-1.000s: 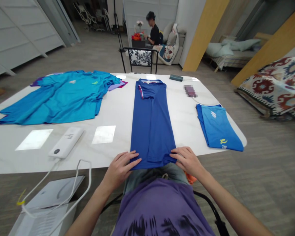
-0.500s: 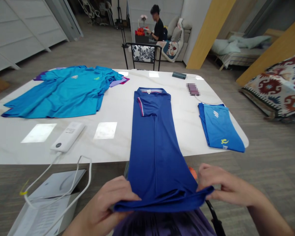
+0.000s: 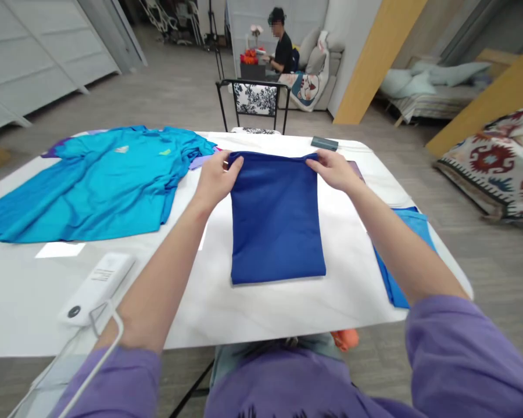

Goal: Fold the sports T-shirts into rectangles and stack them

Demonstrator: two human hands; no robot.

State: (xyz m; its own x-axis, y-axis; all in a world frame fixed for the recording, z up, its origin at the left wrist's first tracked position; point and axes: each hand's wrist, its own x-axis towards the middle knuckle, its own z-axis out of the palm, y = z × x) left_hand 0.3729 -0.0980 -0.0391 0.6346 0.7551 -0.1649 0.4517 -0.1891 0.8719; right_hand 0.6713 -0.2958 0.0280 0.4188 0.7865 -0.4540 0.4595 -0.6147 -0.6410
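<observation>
A navy blue polo shirt (image 3: 276,223) lies on the white table (image 3: 209,313), doubled over into a near rectangle. Its collar and sleeve are hidden under the top layer. My left hand (image 3: 218,177) pinches the far left corner, thumb on top. At the far right corner my right hand (image 3: 331,168) grips the same edge between thumb and fingers. To the right, partly behind my right forearm, is a folded light blue shirt (image 3: 412,226). Spread out on the left lies a turquoise shirt (image 3: 122,180), with purple cloth showing beneath it.
A white power bank (image 3: 98,284) with a white cable lies by my left forearm. A dark box-shaped object (image 3: 325,143) and a partly covered phone (image 3: 356,169) are at the back right. Beyond the table stand a black-framed chair (image 3: 256,98) and a seated person (image 3: 283,52).
Both hands have carried the shirt's hem from the near side, below the table edge, forward to the collar end. The shirt is now doubled over, entirely on the table.
</observation>
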